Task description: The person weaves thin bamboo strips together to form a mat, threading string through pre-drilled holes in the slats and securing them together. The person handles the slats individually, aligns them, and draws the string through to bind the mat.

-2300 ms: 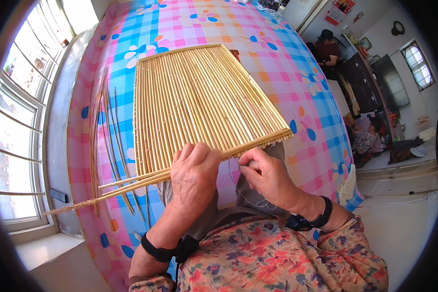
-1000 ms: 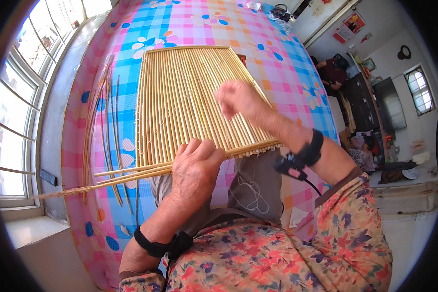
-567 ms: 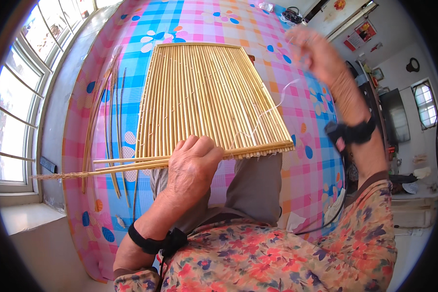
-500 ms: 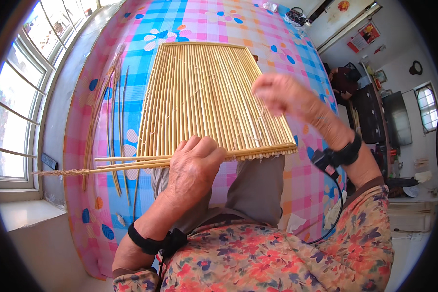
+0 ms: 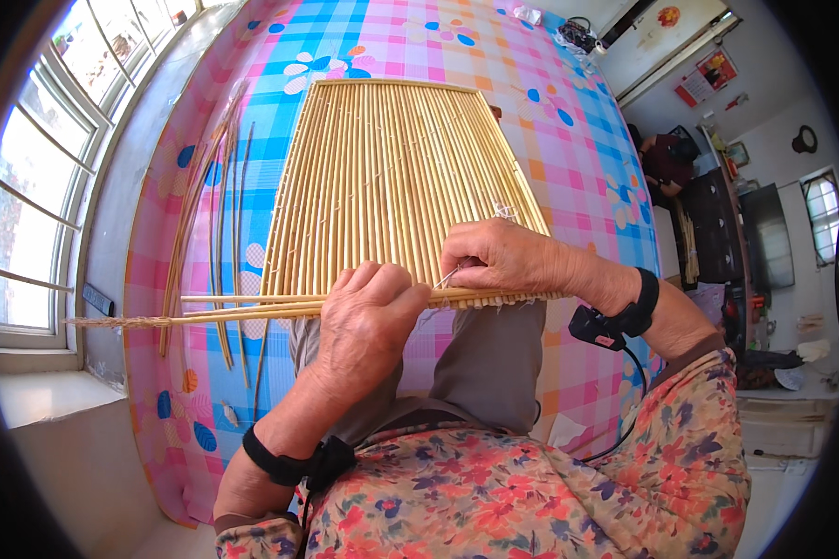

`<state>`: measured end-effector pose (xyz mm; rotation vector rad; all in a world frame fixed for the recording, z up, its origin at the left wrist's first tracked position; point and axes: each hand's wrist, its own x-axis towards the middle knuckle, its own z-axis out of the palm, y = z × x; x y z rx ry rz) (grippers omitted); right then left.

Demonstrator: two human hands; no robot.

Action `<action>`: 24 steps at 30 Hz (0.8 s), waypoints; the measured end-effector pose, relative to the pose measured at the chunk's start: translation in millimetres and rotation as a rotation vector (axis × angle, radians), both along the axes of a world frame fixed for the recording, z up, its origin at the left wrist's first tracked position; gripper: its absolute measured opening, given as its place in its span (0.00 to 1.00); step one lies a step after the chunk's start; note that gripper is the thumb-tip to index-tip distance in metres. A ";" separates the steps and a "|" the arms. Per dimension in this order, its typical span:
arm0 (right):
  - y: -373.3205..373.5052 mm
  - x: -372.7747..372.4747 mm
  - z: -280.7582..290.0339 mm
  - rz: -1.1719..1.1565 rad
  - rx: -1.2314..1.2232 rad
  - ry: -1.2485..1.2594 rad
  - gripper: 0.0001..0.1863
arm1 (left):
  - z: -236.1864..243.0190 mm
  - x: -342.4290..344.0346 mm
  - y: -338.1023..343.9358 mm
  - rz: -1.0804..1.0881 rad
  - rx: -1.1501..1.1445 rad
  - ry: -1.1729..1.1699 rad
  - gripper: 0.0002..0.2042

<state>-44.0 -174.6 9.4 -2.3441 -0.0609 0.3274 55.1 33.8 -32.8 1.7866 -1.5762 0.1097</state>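
Note:
A mat of straight yellow stalks, stitched side by side with pale thread, lies before me, its near edge over my knees. Along that edge run a few crosswise stalks, and their feathery end sticks out to the left. My left hand is wrapped over these stalks at the mat's edge. Just right of it, my right hand is closed in a pinch, low over the near edge. A thin pale strand shows at its fingertips; whether it is needle or thread I cannot tell. Bunched white thread lies behind the hand.
Loose stalks lie on the checked cloth left of the mat. A barred window and its sill line the left side. Another person is at the far right, near dark furniture. A cable hangs from my right wrist strap.
My right hand has come down and left from above the mat's right side to its near edge, beside my left hand. The left hand keeps its hold.

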 end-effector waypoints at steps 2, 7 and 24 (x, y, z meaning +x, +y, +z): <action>-1.5 0.1 -1.1 0.023 -0.045 -0.050 0.07 | -0.6 0.3 -0.5 0.003 -0.007 -0.001 0.09; -74.8 29.4 16.1 -0.586 0.066 -0.359 0.05 | -0.1 0.8 2.6 0.025 -0.010 -0.009 0.09; -48.5 2.0 55.5 -0.550 0.173 0.031 0.06 | 0.2 2.2 -0.1 -0.003 0.015 -0.015 0.08</action>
